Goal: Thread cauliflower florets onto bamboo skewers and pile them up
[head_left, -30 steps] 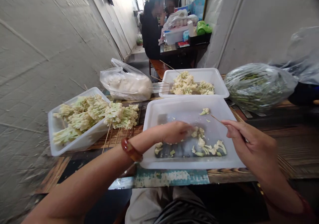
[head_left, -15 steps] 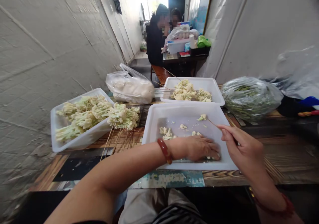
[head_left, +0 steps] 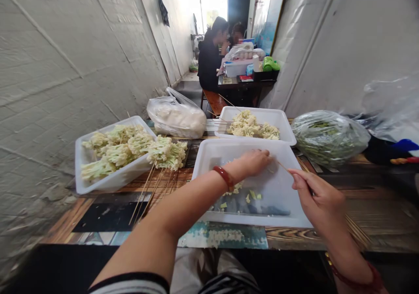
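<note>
Cauliflower pieces lie loose in the near tray, small green scraps beside them; its raised rim presumably keeps crumbs off the worktop.

Right hand: closed, thumb and forefinger pinching a thin skewer, other fingers curled under. Grip looks close to the tip, probably for control. Forearm rises from lower right, clear of the tray's right side; skewer slants in over the tray.

Left hand: bunched at the skewer's far end, fingers partly curled, back of hand upward. Cannot tell whether anything is held; fingertips blurred. Forearm crosses diagonally over the near rim, reddish bangle at wrist.

Left of the near tray, skewered bunches sit by the edge of the side tray, sticks toward the wearer, perhaps for easy reach. More skewered cauliflower in the back tray.
</note>
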A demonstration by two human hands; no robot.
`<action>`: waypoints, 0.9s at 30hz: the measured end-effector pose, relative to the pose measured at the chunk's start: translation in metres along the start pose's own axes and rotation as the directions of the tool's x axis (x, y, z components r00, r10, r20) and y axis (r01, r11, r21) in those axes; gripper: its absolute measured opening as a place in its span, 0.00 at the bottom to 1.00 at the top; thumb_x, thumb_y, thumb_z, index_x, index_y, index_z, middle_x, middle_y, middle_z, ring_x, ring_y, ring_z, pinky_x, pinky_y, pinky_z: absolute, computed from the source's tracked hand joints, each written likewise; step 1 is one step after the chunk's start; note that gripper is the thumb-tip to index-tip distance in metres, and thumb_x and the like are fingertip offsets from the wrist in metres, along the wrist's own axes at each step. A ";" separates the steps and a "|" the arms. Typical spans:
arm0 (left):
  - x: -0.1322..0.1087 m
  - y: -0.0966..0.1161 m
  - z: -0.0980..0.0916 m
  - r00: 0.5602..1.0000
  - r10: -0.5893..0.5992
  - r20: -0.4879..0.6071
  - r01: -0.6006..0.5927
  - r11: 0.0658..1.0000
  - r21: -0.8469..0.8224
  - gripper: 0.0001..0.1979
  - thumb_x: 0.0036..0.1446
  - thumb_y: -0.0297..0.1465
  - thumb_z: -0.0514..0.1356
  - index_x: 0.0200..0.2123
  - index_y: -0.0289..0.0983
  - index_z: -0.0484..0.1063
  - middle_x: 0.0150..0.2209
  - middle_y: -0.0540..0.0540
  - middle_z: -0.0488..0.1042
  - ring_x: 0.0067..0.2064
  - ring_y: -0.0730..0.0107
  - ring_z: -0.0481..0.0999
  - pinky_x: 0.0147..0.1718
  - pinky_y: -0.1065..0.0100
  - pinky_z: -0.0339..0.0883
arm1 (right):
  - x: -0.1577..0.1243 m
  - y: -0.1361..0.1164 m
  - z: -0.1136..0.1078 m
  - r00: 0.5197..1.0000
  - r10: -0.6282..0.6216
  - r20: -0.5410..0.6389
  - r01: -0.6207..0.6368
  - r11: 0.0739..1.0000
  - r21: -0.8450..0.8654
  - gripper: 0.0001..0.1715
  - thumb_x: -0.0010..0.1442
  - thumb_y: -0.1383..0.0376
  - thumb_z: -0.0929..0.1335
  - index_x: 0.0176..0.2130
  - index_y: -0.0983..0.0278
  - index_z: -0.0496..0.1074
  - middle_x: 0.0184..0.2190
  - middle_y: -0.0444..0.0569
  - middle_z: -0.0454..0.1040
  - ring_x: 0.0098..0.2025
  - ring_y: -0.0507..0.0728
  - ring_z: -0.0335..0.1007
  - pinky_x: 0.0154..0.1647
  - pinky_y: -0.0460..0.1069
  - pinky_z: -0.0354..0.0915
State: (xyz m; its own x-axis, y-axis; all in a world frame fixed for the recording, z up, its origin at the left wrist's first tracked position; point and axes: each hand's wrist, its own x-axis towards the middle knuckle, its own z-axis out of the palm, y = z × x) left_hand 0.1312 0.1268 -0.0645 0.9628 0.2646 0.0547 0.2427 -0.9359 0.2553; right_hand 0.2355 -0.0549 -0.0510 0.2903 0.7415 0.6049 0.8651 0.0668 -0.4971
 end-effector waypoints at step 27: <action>-0.093 0.030 -0.048 0.877 -0.463 -0.130 0.292 0.728 -0.621 0.12 0.57 0.33 0.55 0.39 0.30 0.70 0.28 0.47 0.72 0.28 0.74 0.73 0.24 0.74 0.65 | -0.002 -0.005 -0.003 0.972 -0.234 0.038 0.230 0.969 0.087 0.15 0.65 0.65 0.62 0.49 0.60 0.73 0.39 0.50 0.77 0.40 0.57 0.75 0.42 0.53 0.70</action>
State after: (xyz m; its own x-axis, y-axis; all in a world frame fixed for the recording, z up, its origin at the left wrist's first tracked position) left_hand 0.0431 0.0856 -0.0161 0.7166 0.6952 0.0553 0.3838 -0.4593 0.8011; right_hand 0.2320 -0.0589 -0.0480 0.0642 0.7299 0.6805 0.8698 0.2933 -0.3967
